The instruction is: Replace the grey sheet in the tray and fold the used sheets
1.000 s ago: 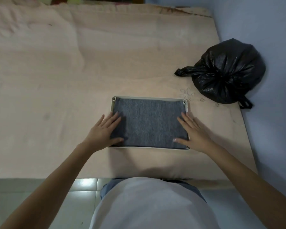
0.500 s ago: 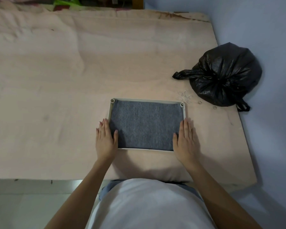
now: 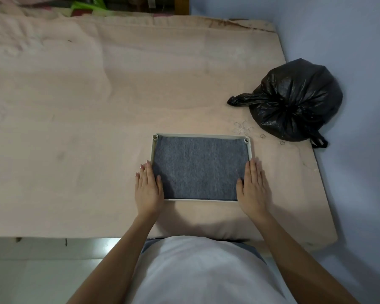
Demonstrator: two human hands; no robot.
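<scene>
Flanking tray (image 3: pixel 249 150) w/ grey sheet (image 3: pixel 198 167), left hand (image 3: pixel 148 187) & right hand (image 3: pixel 253 187) flat, fingers straight, gripping nothing.

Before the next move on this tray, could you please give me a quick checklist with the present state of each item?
1. Grey sheet lies flat inside the tray: ok.
2. Left hand flat at the tray's left edge, thumb on the sheet: ok.
3. Right hand flat at the right edge: ok.
4. Black bag apart from the tray: ok.
5. Sheet is the fresh one: cannot tell.
6. Used sheets in view for folding: not ok.
</scene>
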